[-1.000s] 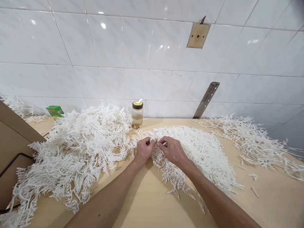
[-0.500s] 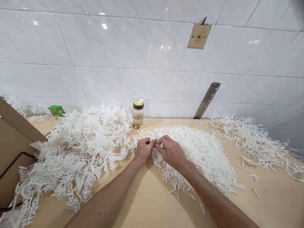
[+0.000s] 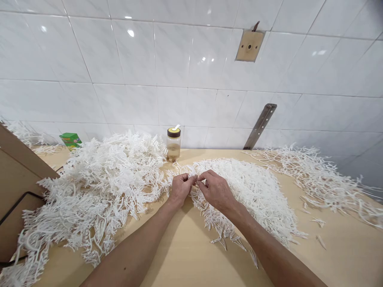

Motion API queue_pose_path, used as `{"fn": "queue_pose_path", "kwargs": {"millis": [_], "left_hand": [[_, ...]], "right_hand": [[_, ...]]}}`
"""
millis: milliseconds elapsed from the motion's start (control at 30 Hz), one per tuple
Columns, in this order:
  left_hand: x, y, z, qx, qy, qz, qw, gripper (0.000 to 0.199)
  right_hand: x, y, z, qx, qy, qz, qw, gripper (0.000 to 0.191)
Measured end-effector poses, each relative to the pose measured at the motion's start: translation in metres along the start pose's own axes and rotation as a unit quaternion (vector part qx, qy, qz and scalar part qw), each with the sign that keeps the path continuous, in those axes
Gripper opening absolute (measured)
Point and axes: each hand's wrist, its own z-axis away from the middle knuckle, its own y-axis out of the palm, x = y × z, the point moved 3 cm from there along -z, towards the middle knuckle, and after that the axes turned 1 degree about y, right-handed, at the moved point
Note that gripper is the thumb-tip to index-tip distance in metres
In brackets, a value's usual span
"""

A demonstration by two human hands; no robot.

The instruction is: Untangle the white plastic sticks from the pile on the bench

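Observation:
Near the middle of the wooden table (image 3: 191, 255), my left hand (image 3: 180, 189) is closed in a pinch, thumb against fingers. My right hand (image 3: 216, 189) meets it fingertip to fingertip, its thumb and index finger also pinched. A small whitish bit shows between the fingertips, too small to make out. To the left lies a large fluffy pile of white branching strands (image 3: 119, 171). A flatter, denser pile of short white pieces (image 3: 257, 191) spreads behind and right of my right hand, with loose pieces by its front edge.
A clear jar (image 3: 174, 144) with a dark-rimmed yellow lid stands at the back. A green box (image 3: 71, 139) is behind the left pile. Cardboard (image 3: 20, 179) leans at far left. More white strands (image 3: 317, 175) lie at right. A metal bracket (image 3: 261, 126) is against the tiled wall.
My right thumb and fingers have shifted slightly at the pinch. My left hand has barely moved, and the piles look the same.

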Motion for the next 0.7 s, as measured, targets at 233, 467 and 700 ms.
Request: {"fn": "queue_pose_path", "kwargs": {"millis": [233,467,700], "left_hand": [[0.002,-0.002,-0.003,0.010,-0.023,0.031,0.999,0.035],[0.001,-0.002,-0.003,0.018,-0.017,0.028,0.999,0.038],[-0.001,-0.002,-0.002,0.016,-0.026,0.026,0.999,0.036]], "right_hand": [[0.004,0.002,0.002,0.024,-0.014,0.009,1.000,0.010],[-0.001,0.003,0.000,-0.004,0.011,-0.001,1.000,0.008],[-0.006,-0.002,-0.004,0.000,0.156,-0.075,0.985,0.012]]}}
